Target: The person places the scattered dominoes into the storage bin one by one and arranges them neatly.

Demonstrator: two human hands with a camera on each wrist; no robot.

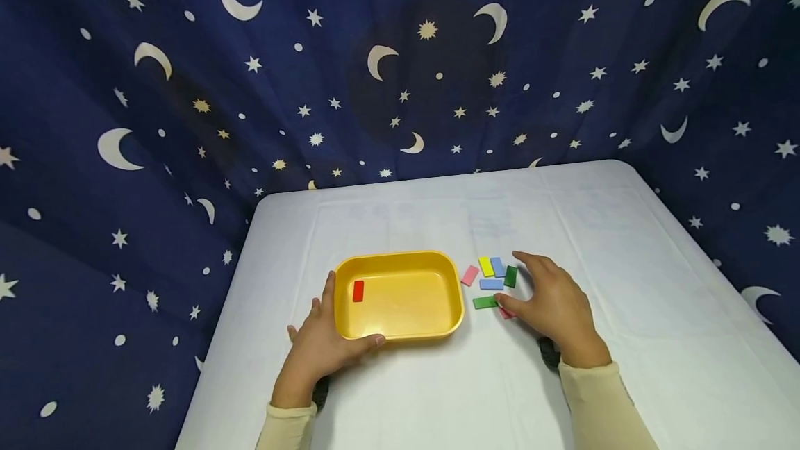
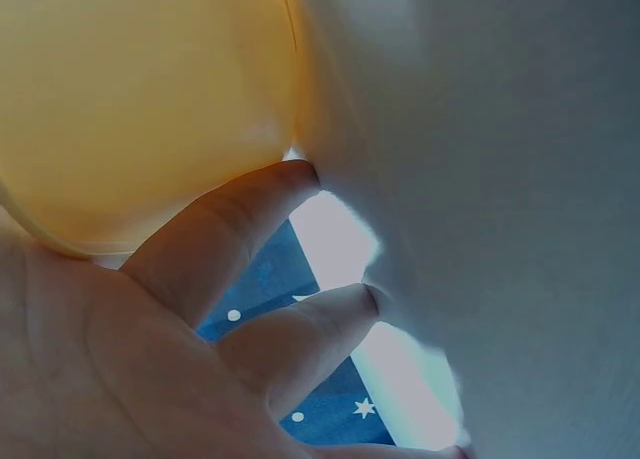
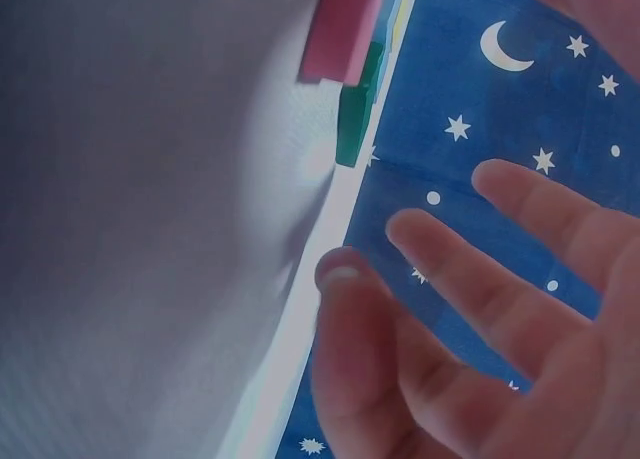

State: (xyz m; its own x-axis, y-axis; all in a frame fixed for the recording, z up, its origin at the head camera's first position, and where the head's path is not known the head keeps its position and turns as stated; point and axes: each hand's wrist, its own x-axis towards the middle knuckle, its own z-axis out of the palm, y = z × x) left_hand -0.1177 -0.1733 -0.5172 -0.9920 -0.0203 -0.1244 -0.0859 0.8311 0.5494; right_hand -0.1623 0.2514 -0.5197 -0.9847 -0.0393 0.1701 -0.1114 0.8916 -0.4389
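Observation:
A yellow tray (image 1: pixel 400 330) sits on the table with one small red block (image 1: pixel 358 291) inside, toward its left. My left hand (image 1: pixel 325 346) rests against the tray's near left corner, index finger along the left wall and thumb at the front rim. In the left wrist view its straight fingers (image 2: pixel 230 224) reach down beside the yellow wall. My right hand (image 1: pixel 553 301) hovers at the right of a loose group of flat blocks, fingers spread and nothing between them. Its thumb overlaps a green block (image 1: pixel 484 303) and a pink block (image 1: pixel 506 314), which it partly hides.
Right of the tray lie another pink block (image 1: pixel 470 275), a yellow block (image 1: pixel 486 267), two blue blocks, one of them a flat-lying blue block (image 1: pixel 491 285), and a dark green block (image 1: pixel 510 276). A white cloth covers the table (image 1: pixel 400 221). Behind hangs a star-patterned dark blue curtain (image 1: pixel 350 130).

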